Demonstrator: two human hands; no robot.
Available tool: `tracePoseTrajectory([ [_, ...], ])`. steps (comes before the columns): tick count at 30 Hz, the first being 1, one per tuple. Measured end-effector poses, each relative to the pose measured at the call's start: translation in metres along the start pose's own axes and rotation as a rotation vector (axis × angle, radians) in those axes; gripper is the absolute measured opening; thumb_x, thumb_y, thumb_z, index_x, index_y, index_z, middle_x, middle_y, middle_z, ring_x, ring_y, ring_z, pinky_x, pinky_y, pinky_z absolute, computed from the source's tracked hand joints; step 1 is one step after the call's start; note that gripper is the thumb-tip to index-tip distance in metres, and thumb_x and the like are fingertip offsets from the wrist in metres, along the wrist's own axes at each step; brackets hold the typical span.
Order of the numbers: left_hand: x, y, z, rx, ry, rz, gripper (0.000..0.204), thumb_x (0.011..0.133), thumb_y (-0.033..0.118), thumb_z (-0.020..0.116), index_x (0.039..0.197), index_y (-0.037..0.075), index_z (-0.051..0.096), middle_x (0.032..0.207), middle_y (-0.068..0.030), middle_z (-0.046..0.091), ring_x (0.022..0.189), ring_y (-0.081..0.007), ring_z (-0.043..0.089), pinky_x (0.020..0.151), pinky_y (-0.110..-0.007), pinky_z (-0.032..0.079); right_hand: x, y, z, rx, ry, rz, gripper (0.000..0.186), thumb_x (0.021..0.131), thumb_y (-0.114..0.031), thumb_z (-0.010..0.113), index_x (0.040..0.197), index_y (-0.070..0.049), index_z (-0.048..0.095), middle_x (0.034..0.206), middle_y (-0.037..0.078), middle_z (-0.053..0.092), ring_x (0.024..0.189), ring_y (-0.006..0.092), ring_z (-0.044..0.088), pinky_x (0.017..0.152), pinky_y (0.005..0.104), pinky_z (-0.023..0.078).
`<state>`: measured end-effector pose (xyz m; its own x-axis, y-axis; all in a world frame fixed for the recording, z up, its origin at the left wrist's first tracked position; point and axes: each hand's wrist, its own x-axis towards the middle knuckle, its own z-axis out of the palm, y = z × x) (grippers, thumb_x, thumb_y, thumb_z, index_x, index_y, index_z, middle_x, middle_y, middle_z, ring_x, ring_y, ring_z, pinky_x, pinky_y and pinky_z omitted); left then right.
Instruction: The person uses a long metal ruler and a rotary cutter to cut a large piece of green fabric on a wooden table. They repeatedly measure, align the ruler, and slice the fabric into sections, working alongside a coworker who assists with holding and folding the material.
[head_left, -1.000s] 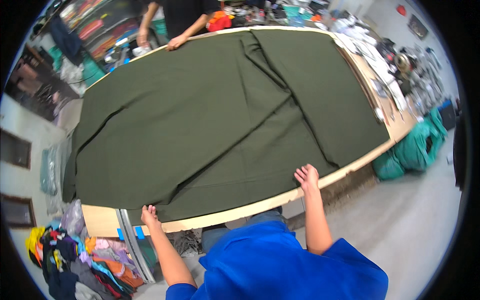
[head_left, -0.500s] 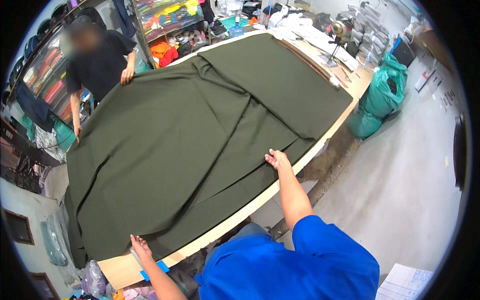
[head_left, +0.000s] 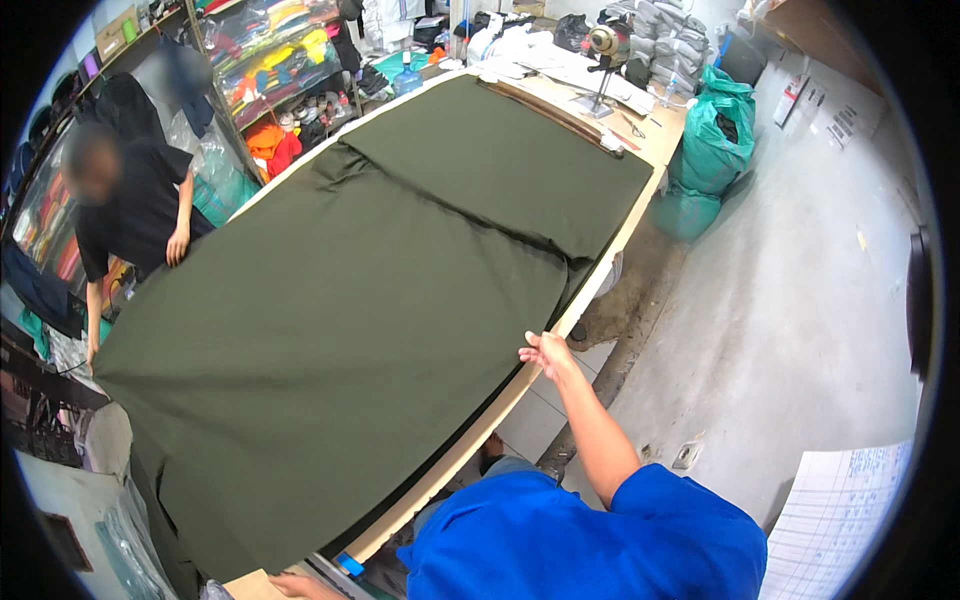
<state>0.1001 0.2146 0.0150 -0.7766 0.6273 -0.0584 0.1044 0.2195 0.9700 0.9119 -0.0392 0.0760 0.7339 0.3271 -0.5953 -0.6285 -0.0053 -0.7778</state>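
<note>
A wide sheet of dark olive-green fabric (head_left: 330,320) lies over the long table, with a fold running across it toward the far end. My right hand (head_left: 546,353) is at the fabric's near edge, fingers closed on it. My left hand (head_left: 290,584) is low at the bottom rim, beside the table's near left corner (head_left: 255,586); its fingers are mostly cut off or hidden, so its grip does not show. Across the table, a person in a dark shirt (head_left: 135,205) has both hands at the fabric's far left edge.
A wooden bar (head_left: 550,117) lies across the fabric's far end. Beyond it stand a small fan-like device (head_left: 605,45) and scissors (head_left: 635,127). A green sack (head_left: 712,150) sits right of the table. A blue clip-like piece (head_left: 350,564) is at the near table edge. A written sheet (head_left: 840,520) shows at right.
The fabric's near part has been drawn toward me and flattened; its long creases are gone. My left hand moved down to the table corner, and my right hand closed on the edge.
</note>
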Motion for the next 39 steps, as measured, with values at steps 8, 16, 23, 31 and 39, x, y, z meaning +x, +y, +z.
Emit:
tracePoseTrajectory([
  [8,0.036,-0.021,-0.046,0.697,0.097,0.000,0.049,0.107,0.041,0.060,0.131,-0.002,0.066,0.124,-0.0172,0.069,0.109,-0.0314,0.063,0.092,-0.044,0.054,-0.066,0.085,0.042,0.022,0.180,0.009,0.050,0.104,-0.012,0.066,0.139,0.014,0.040,0.111,0.022,0.065,0.073,0.0265,0.073,0.057,0.0359,0.060],
  [16,0.110,-0.024,-0.075,0.891,0.079,0.030,0.041,0.108,0.033,0.058,0.125,-0.002,0.069,0.124,-0.0250,0.070,0.113,-0.0426,0.065,0.097,-0.053,0.055,-0.109,0.134,0.064,-0.211,0.184,0.005,0.081,0.102,-0.018,0.070,0.162,0.013,0.027,0.118,0.025,0.068,0.061,0.0174,0.062,0.051,0.0325,0.048],
  [23,0.136,-0.035,-0.080,0.695,0.250,0.251,0.042,0.109,0.037,0.056,0.122,0.000,0.072,0.124,-0.0270,0.070,0.120,-0.0474,0.063,0.100,-0.057,0.054,-0.124,0.137,0.069,-0.204,0.279,-0.002,0.072,0.101,-0.019,0.071,0.158,0.011,0.037,0.090,0.010,0.064,0.053,0.0128,0.052,0.048,0.0313,0.045],
  [31,0.137,-0.035,-0.075,0.559,0.125,0.001,0.054,0.105,0.047,0.061,0.125,-0.002,0.070,0.120,-0.0195,0.070,0.111,-0.0372,0.064,0.093,-0.048,0.054,-0.129,0.170,0.086,-0.282,0.116,-0.058,0.023,0.103,-0.021,0.069,0.107,0.000,0.062,0.074,0.004,0.060,0.055,0.0129,0.055,0.049,0.0304,0.047],
  [39,0.124,-0.047,-0.071,0.051,-0.135,-0.347,0.067,0.102,0.058,0.066,0.129,-0.003,0.068,0.116,-0.0119,0.071,0.102,-0.0270,0.065,0.086,-0.040,0.053,-0.141,0.209,0.117,-0.244,0.143,-0.014,0.044,0.107,-0.027,0.063,0.134,0.008,0.058,0.077,0.010,0.067,0.056,0.0149,0.061,0.050,0.0306,0.049],
])
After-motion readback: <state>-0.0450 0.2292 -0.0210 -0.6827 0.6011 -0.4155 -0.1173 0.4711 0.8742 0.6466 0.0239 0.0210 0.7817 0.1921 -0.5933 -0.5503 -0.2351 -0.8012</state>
